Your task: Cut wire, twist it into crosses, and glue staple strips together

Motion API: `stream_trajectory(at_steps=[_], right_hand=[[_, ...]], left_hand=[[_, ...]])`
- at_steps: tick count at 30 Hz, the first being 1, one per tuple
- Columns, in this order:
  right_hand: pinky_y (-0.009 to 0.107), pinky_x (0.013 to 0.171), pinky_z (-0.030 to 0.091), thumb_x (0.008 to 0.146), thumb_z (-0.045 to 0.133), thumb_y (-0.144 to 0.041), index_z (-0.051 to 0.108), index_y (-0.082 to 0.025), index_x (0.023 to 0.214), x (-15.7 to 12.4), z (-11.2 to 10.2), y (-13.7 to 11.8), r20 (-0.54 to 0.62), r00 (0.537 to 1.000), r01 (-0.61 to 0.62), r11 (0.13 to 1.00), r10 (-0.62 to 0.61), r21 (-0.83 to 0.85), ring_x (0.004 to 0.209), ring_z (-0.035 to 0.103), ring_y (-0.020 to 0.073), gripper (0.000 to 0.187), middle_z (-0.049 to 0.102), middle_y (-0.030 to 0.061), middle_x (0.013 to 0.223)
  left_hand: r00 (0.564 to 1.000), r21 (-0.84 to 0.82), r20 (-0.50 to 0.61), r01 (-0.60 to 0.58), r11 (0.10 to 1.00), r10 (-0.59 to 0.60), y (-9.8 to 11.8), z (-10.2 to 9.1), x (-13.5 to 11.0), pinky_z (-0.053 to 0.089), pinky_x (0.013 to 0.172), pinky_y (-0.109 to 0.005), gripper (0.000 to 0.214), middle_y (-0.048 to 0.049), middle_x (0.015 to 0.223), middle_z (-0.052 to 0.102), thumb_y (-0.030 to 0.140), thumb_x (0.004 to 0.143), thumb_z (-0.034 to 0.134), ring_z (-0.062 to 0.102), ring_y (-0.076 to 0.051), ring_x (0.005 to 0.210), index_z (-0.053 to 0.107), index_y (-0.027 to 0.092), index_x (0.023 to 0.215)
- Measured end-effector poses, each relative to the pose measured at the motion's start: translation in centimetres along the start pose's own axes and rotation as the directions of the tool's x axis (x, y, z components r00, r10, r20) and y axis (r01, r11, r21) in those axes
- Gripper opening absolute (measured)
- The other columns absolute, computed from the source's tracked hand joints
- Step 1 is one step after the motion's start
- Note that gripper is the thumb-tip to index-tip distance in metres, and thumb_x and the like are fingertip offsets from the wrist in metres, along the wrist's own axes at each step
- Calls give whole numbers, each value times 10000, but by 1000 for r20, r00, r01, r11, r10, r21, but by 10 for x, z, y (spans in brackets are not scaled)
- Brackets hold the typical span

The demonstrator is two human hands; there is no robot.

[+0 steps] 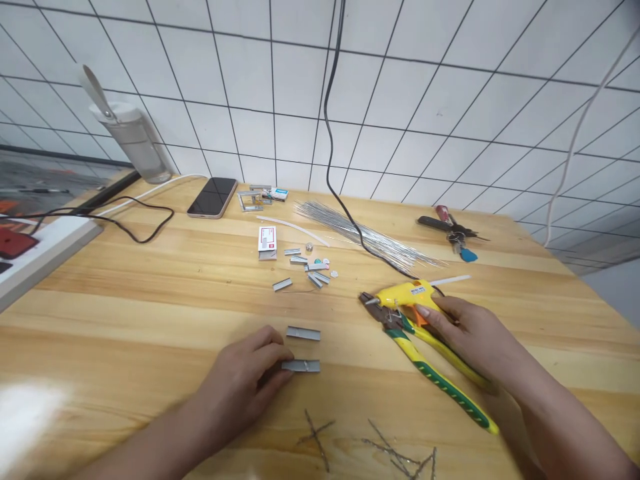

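My left hand (pixel 250 373) rests on the wooden table (pixel 150 313), its fingers pinched on the left end of a grey strip of staples (pixel 303 366). A second staple strip (pixel 303 333) lies just beyond it. My right hand (pixel 475 337) lies over the handle of a yellow glue gun (pixel 405 295), fingers curled round it. Pliers with green and yellow handles (pixel 430 367) lie under and beside that hand, jaws pointing left.
More staple strips (pixel 305 267) and a small staple box (pixel 267 241) lie mid-table. A bundle of thin wires (pixel 370 237), a black cable (pixel 333 153), a phone (pixel 213 197), scissors and keys (pixel 453 230) sit farther back. Bent wire pieces (pixel 390 450) lie near the front edge.
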State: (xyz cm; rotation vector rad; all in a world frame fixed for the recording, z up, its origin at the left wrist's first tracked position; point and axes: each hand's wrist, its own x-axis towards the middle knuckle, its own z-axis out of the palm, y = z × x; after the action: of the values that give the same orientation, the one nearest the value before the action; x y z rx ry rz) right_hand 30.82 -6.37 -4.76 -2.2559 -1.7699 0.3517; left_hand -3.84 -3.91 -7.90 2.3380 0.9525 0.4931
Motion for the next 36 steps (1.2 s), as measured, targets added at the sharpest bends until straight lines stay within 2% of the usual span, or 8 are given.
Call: stream_trajectory(at_steps=[4, 8, 11, 17, 19, 24, 28, 36], right_hand=[[307, 543, 415, 846, 343, -551, 594, -214, 721, -6, -2, -2, 112, 994, 10, 986, 8, -164, 651, 598, 229, 438, 648, 64, 737], [318, 539, 412, 844, 377, -536, 627, -232, 964, -22, -8, -16, -130, 991, -11, 961, -26, -278, 839, 612, 279, 411, 646, 91, 1017], [310, 518, 419, 807, 409, -572, 633, -249, 965, -26, -13, -22, -177, 984, -6, 973, -36, -231, 737, 626, 242, 424, 659, 64, 968], [281, 467, 386, 755, 488, -536, 660, -234, 778, -9, -16, -1, 189, 974, -106, 987, 127, -120, 539, 558, 194, 348, 600, 6, 582], [262, 453, 361, 742, 512, -514, 641, -224, 760, -5, -16, 3, 232, 960, -152, 988, 154, -26, 509, 528, 171, 318, 551, -19, 536], [252, 437, 328, 687, 571, -513, 572, -223, 799, 1, -11, 0, -50, 980, -191, 981, 192, 31, 462, 479, 152, 311, 484, -47, 506], [271, 472, 360, 699, 574, -522, 529, -232, 871, 10, 1, -3, -300, 934, -207, 978, 196, -8, 499, 526, 181, 340, 529, -28, 564], [298, 488, 359, 751, 509, -556, 510, -211, 985, 16, 14, -4, -268, 938, -264, 954, 220, -142, 603, 598, 250, 417, 654, 56, 723]], left_hand=[[1000, -16, -3, 11, 1000, -11, 3, -2, 1, 457, 650, -224, 123, -27, 859, 592, 140, 822, 506, 575, -134, 748, 588, 212, 878], [1000, -31, -7, 8, 999, -8, 4, -2, 1, 457, 651, -227, 117, -33, 859, 596, 150, 828, 501, 574, -135, 746, 592, 210, 871], [1000, -21, -4, 0, 1000, 0, 1, -1, 0, 457, 656, -228, 133, -33, 865, 592, 150, 831, 492, 572, -137, 753, 592, 216, 889], [1000, 3, 11, -7, 1000, 7, -2, -1, -1, 453, 664, -219, 152, -18, 874, 587, 137, 832, 481, 576, -130, 768, 584, 226, 900], [1000, 14, 7, -11, 1000, 10, -2, -1, 0, 455, 661, -218, 151, -15, 869, 589, 133, 828, 482, 579, -129, 762, 583, 226, 892], [1000, 29, -1, -4, 1000, 4, -1, 0, 2, 463, 658, -223, 139, -15, 861, 595, 144, 822, 489, 588, -134, 758, 586, 227, 877], [1000, 20, -7, -3, 1000, 3, 0, 0, 2, 467, 651, -222, 150, -15, 855, 595, 140, 820, 483, 589, -132, 745, 593, 225, 877], [1000, 16, -6, -3, 1000, 3, -1, -1, 2, 464, 647, -220, 144, -17, 862, 597, 141, 819, 485, 587, -129, 740, 595, 217, 871]])
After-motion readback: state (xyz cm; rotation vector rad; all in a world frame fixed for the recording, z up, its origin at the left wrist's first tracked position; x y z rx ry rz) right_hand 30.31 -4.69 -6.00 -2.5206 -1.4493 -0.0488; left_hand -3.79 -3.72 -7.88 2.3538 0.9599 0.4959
